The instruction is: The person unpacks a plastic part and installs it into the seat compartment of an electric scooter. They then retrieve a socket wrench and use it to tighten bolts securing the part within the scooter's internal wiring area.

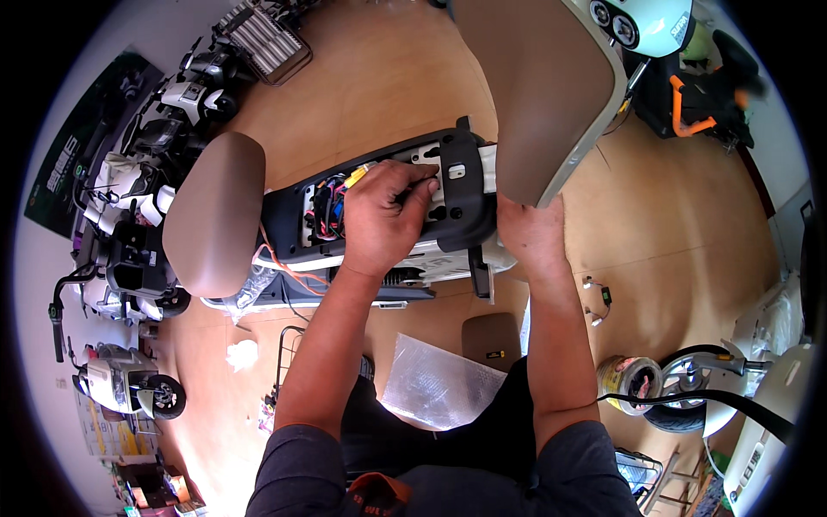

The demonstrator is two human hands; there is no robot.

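Head view: black scooter frame (472,207), before me, beneath my left hand (382,220); fingers curled, thumb near forefinger, grip uncertain. My right hand (531,231): at the brown panel (551,95), fingers hidden, cannot tell. Wiring bundle (326,215): best kept unsnagged.

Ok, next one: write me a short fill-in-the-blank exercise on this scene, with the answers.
The left hand reaches over the black frame, beside a bundle of coloured ____.
In the picture, the brown pad is at the frame's ____ end.
The large brown panel hides the fingers of the ____ hand.
The bent bar at upper right is coloured ____.

Missing words: wires; left; right; orange.
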